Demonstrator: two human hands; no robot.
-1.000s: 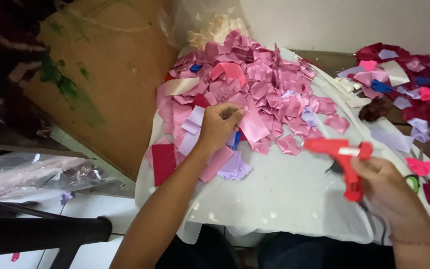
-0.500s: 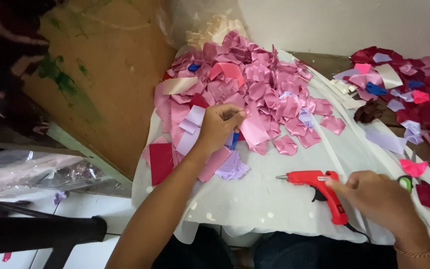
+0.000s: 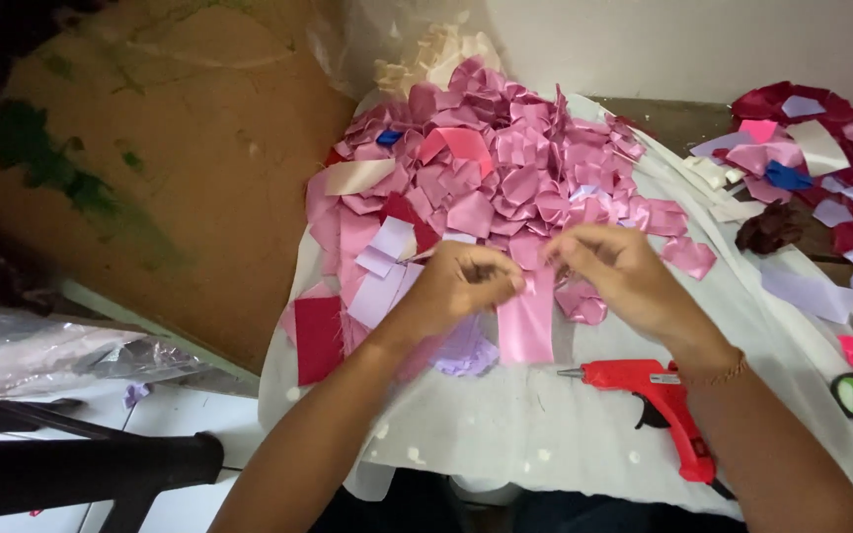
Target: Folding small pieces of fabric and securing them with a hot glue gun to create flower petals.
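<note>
A: Since the earlier frame, the right hand point(image 3: 624, 276) had let go of the red glue gun point(image 3: 659, 395), which lay on the white sheet point(image 3: 505, 434) over the desk, and had joined the left hand point(image 3: 461, 286) at the pink ribbon strip point(image 3: 527, 321).

B: How did I read each grip?

A: Both were pinched shut on the strip's upper end, just below the heap of pink satin pieces point(image 3: 505, 168); the strip hung flat toward the sheet.

B: Risks, as I judged them?

A: The right forearm point(image 3: 772, 444) lay touching the gun, so a shift could drag its nozzle across the sheet. Slippery satin might also slide from the pinch.
</note>
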